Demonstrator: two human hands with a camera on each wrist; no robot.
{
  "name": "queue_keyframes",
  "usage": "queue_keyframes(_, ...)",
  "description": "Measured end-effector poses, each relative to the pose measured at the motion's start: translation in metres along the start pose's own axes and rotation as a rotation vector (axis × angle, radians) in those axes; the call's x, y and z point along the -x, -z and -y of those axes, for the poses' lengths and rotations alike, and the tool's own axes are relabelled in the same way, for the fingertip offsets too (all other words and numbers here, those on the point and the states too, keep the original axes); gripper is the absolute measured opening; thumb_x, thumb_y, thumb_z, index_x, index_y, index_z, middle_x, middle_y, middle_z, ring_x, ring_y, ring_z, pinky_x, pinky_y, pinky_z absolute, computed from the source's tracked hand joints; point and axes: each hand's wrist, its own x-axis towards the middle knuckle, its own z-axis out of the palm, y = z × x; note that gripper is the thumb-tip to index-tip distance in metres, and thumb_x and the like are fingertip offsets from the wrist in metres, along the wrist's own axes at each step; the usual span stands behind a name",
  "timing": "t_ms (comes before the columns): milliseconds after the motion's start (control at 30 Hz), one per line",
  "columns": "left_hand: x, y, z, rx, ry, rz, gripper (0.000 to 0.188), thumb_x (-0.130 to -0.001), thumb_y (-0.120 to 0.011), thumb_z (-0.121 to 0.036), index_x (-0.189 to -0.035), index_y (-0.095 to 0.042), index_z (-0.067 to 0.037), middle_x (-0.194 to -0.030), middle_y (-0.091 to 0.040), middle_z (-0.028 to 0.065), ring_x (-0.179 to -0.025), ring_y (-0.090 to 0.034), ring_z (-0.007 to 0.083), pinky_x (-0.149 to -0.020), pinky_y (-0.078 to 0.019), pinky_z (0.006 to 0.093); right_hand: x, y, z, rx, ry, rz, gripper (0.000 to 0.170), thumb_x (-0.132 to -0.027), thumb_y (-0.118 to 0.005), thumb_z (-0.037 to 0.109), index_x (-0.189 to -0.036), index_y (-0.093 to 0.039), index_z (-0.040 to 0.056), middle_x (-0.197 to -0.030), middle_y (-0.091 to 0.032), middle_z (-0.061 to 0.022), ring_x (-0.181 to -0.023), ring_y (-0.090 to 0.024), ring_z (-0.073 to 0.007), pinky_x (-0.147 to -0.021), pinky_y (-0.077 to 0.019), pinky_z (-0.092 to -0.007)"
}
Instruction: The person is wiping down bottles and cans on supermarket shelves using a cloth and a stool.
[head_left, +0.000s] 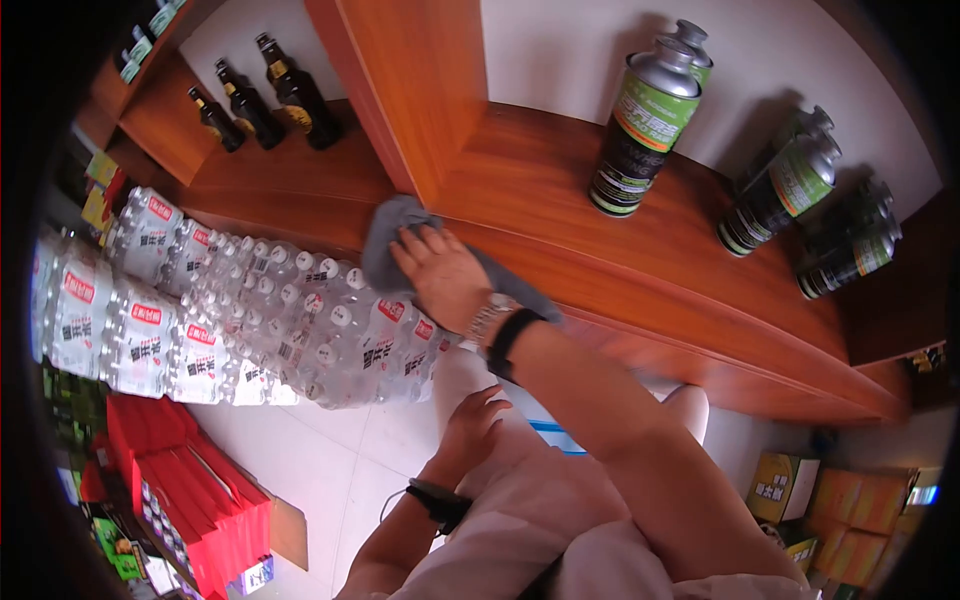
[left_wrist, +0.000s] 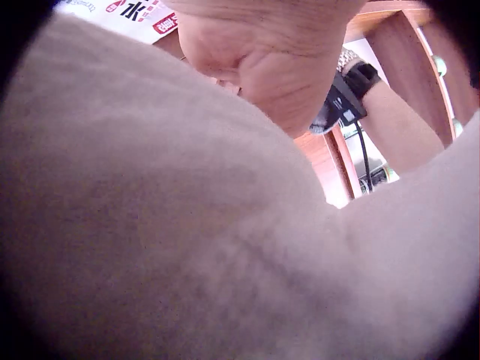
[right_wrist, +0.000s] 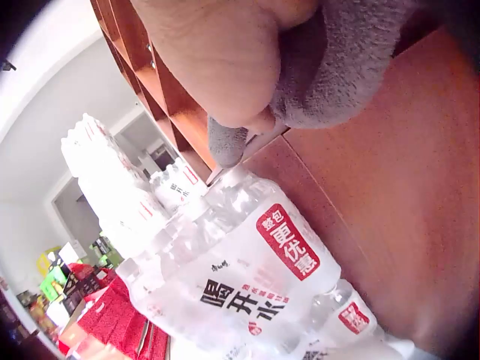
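Observation:
A grey cloth (head_left: 391,246) lies over the edge of the wooden shelf, beside the upright divider. My right hand (head_left: 447,279) presses flat on it with fingers spread. In the right wrist view the cloth (right_wrist: 337,71) bunches under the right hand (right_wrist: 217,60), against the wood. My left hand (head_left: 474,432) rests on my leg, fingers loosely bent, holding nothing. The left wrist view shows the left hand (left_wrist: 262,56) above the pale trouser cloth; its fingers are mostly hidden.
Shrink-wrapped water bottles (head_left: 150,335) stand left of the hands, close against the shelf front. Green and black cans (head_left: 645,130) stand on the right shelf, dark bottles (head_left: 300,100) on the left one. Red boxes (head_left: 190,480) are on the floor, cartons (head_left: 855,500) at lower right.

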Motion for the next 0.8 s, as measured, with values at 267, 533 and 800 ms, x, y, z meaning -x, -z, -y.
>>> queue_keyframes(267,0.017,0.003,-0.004,0.012,0.023,0.069,0.033,-0.081,-0.065,0.001,-0.113,-0.066,-0.009,-0.131,-0.061,0.0152,-0.120,-0.058,0.0356,-0.102,-0.0482,0.0442,-0.030,0.004,0.011,-0.011,0.171,0.166,0.050,-0.089,-0.059,0.021,-0.138,-0.058,0.0096,-0.158,-0.039,-0.0059,-0.144,-0.037,-0.0295,-0.120,-0.0272,-0.0479)
queue_keyframes(533,0.001,-0.003,-0.008,0.040,-0.077,-0.008,0.032,-0.083,-0.063,0.002,-0.113,-0.066,-0.010,-0.129,-0.063,0.0136,-0.118,-0.059,0.0352,-0.101,-0.0488,0.0439,0.068,0.059,-0.032,0.042,0.148,0.204,0.034,-0.089,-0.059,0.025,-0.116,-0.071,0.0072,-0.159,-0.038,-0.0052,-0.146,-0.035,-0.0264,-0.119,-0.0320,-0.0431)
queue_keyframes(800,-0.026,-0.002,-0.027,-0.034,-0.080,-0.052,0.027,-0.085,-0.063,-0.001,-0.111,-0.068,-0.009,-0.125,-0.066,0.0121,-0.115,-0.061,0.0337,-0.099,-0.0493,0.0421,0.257,0.156,-0.092,0.167,-0.145,0.164,0.045,-0.080,-0.064,0.011,-0.125,-0.068,0.0150,-0.156,-0.042,-0.0010,-0.141,-0.043,-0.0262,-0.111,-0.0398,-0.0462)
